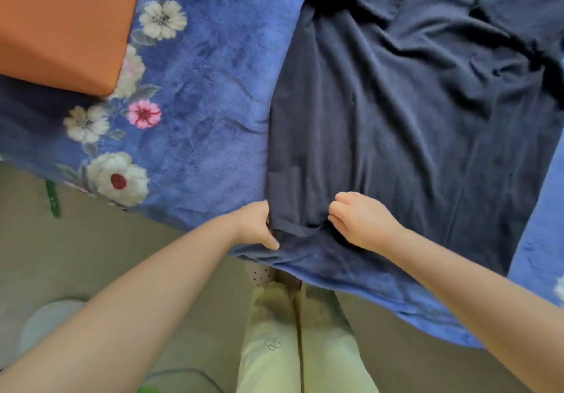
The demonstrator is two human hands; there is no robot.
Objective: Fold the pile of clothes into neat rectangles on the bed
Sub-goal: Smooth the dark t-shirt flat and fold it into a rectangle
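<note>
One garment in work: navy top [412, 124], spread lengthwise on the bed over a blue floral blanket [207, 87], hem end nearest the person, upper part running off the far/right edge of view. Still wrinkled through the middle; no fold made across it yet as far as I can see.

L hand [259, 224] grips the near-left hem corner, fingers curled round the cloth edge at the blanket's border. R hand [360, 221] pinches the same hem a bit further right, fingers curled into the fabric. Both grips closed on cloth, hem bunched slightly between them.

Progress est.: early on this item — looks like squaring/straightening the hem prior to 1st fold. Left to do: smooth body, bring sides/sleeves in, fold to rectangle.

Orange folded block [61, 23] at far left on the bed, flat w/ crisp edges; could be a finished piece, can't confirm. Rest of pile not in view, so total remaining unknown.

Pale trousers [274, 331] of the person below, floor [91, 255] beside bed.
</note>
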